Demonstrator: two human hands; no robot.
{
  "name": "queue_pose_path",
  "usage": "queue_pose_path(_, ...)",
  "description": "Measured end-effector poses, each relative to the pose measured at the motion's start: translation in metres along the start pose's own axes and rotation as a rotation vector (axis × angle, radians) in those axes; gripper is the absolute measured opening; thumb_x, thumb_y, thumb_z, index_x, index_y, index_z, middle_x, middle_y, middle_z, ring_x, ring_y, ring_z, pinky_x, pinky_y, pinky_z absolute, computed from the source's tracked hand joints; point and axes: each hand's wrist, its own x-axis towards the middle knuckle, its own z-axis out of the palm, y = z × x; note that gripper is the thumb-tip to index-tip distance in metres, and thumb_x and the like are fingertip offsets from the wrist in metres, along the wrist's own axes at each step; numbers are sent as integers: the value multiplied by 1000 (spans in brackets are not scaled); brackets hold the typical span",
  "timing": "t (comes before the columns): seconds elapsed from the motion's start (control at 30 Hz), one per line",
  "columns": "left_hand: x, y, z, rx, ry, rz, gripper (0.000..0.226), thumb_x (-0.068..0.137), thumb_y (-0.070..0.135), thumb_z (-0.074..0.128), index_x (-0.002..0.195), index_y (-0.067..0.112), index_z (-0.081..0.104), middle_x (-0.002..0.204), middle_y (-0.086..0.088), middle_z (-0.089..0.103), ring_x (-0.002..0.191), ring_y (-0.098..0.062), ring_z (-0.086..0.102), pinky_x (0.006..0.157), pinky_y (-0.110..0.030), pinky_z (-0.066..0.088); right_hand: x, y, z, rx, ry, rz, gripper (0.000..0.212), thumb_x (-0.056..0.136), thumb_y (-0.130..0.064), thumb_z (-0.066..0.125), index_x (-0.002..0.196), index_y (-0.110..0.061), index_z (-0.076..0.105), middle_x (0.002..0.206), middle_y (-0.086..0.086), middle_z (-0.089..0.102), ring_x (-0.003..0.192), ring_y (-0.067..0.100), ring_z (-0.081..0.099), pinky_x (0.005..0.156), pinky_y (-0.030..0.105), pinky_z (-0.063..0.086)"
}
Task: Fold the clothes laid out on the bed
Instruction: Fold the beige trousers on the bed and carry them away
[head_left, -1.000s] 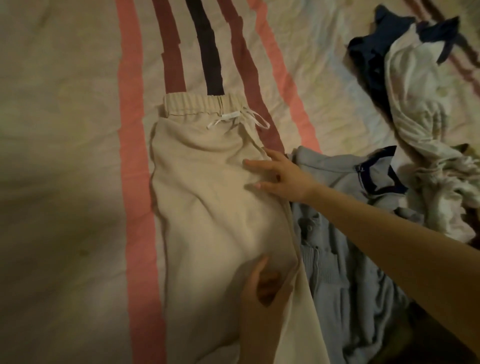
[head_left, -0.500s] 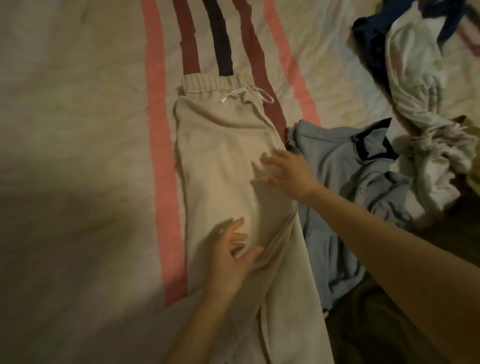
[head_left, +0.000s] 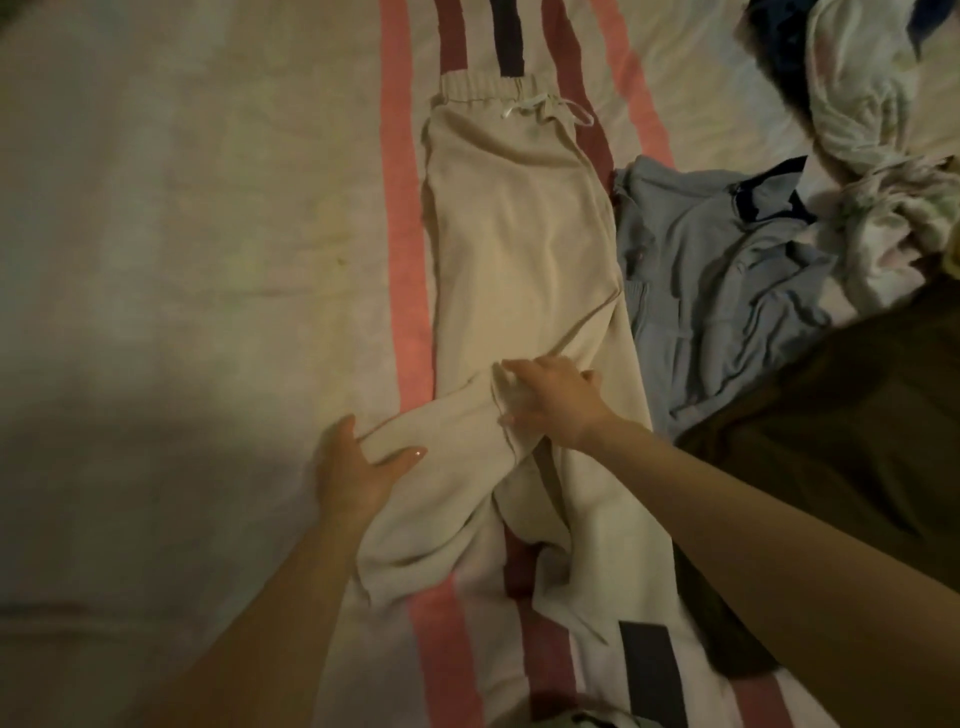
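Beige drawstring trousers (head_left: 514, 234) lie lengthwise on the striped bedsheet (head_left: 182, 260), waistband at the far end. Their lower legs are pulled up into a bunched fold near me. My left hand (head_left: 358, 467) grips the left edge of that folded leg cloth, thumb on top. My right hand (head_left: 550, 400) holds the bunched cloth at the middle of the trousers, fingers curled into it.
A crumpled light-blue shirt (head_left: 727, 280) lies right beside the trousers. A dark brown garment (head_left: 831, 441) sits under my right arm. White and floral clothes (head_left: 872, 104) and a navy piece (head_left: 779, 47) are piled at the far right.
Both hands moved down the trousers toward me and took hold of the leg cloth, drawing it up into a fold. The view shifted so the waistband sits higher.
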Motion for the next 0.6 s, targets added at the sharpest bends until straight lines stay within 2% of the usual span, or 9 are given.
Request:
queue_pose_path(0.07, -5, -5, 0, -127, -2, -67, 79, 65, 31, 85, 130, 5, 49, 128, -13, 56, 117, -28, 54, 98, -36, 43, -9, 5, 4, 101, 50, 58, 65, 79, -50, 66, 136, -33, 39, 134, 1, 47, 126, 26, 37, 96, 45, 29)
queue_pose_path(0.13, -18, -4, 1, -217, 8, 7, 38, 68, 24, 84, 99, 10, 67, 95, -8, 67, 92, -24, 63, 79, -33, 47, -22, 9, 10, 132, 30, 60, 66, 77, -53, 67, 135, -36, 41, 136, -2, 47, 126, 25, 37, 96, 46, 32)
queue_pose_path(0.17, -26, 0, 1, -256, 10, 64, 24, 68, 21, 83, 85, 15, 68, 83, -5, 66, 81, -21, 61, 73, -31, 46, -30, 10, 13, 124, 20, 45, 66, 77, -54, 67, 135, -37, 40, 137, -2, 46, 126, 26, 36, 96, 46, 31)
queue_pose_path(0.23, -44, 8, 4, -354, -26, 160, 17, 69, 15, 82, 72, 20, 66, 72, 2, 65, 70, -12, 57, 66, -26, 45, -40, 12, 15, 173, 43, 8, 69, 77, -49, 68, 138, -36, 38, 138, 1, 43, 126, 27, 35, 100, 47, 33)
queue_pose_path(0.3, -60, 19, 7, -440, -94, 234, 17, 71, 12, 80, 72, 24, 68, 65, 13, 66, 64, -1, 58, 61, -16, 46, -46, 13, 13, 313, 105, -29, 67, 79, -40, 71, 138, -31, 40, 138, 3, 44, 125, 28, 39, 103, 46, 35)
queue_pose_path(0.37, -73, 33, 13, -464, -179, 290, 13, 75, 10, 77, 78, 20, 69, 69, 12, 67, 66, 1, 59, 62, -12, 47, -50, 16, 8, 400, 172, -40, 62, 80, -36, 71, 136, -27, 45, 134, 5, 49, 121, 26, 44, 102, 42, 38)
queue_pose_path(0.47, -91, 54, 34, -478, -312, 329, 18, 78, 3, 73, 91, 15, 69, 86, 2, 69, 81, -7, 64, 76, -21, 51, -65, 32, 6, 487, 244, -2, 54, 82, -29, 70, 132, -21, 50, 129, 6, 53, 115, 21, 50, 96, 33, 42)
queue_pose_path(0.53, -105, 67, 57, -482, -377, 329, 24, 79, 2, 72, 95, 19, 69, 93, 1, 70, 90, -14, 66, 83, -27, 53, -82, 49, 8, 624, 276, 67, 48, 85, -27, 67, 130, -21, 51, 126, 3, 54, 108, 14, 52, 88, 25, 41)
queue_pose_path(0.6, -118, 77, 83, -488, -424, 330, 26, 80, 5, 71, 95, 26, 68, 95, 4, 71, 93, -13, 66, 83, -26, 54, -99, 67, 8, 758, 305, 144, 44, 88, -30, 62, 130, -26, 52, 121, -2, 54, 101, 5, 53, 84, 21, 40)
